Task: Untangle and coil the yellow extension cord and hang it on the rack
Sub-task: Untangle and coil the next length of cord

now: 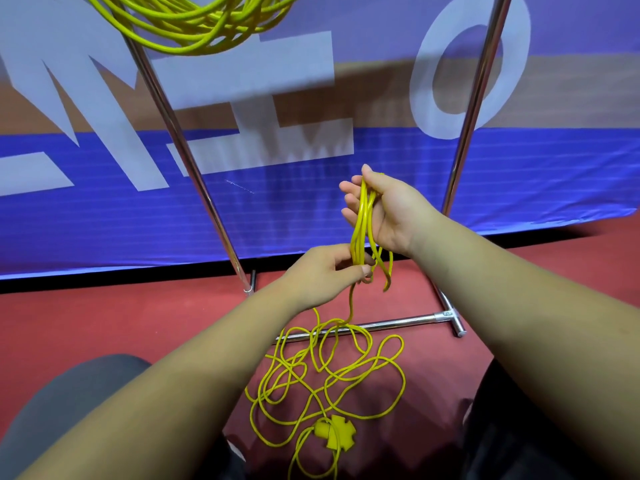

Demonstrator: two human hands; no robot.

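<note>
Several loops of the yellow extension cord [361, 233] sit clamped in our right hand [389, 213] while our left hand [322, 275] pinches the strands below, so we seem mid-coil, and next should draw slack from the tangle [329, 375] on the floor [104, 323] beside the rack [398, 322].

Left hand [323, 273] and right hand [389, 213] bare; forearms [180, 372] bare; grey trousers [69, 396].
</note>
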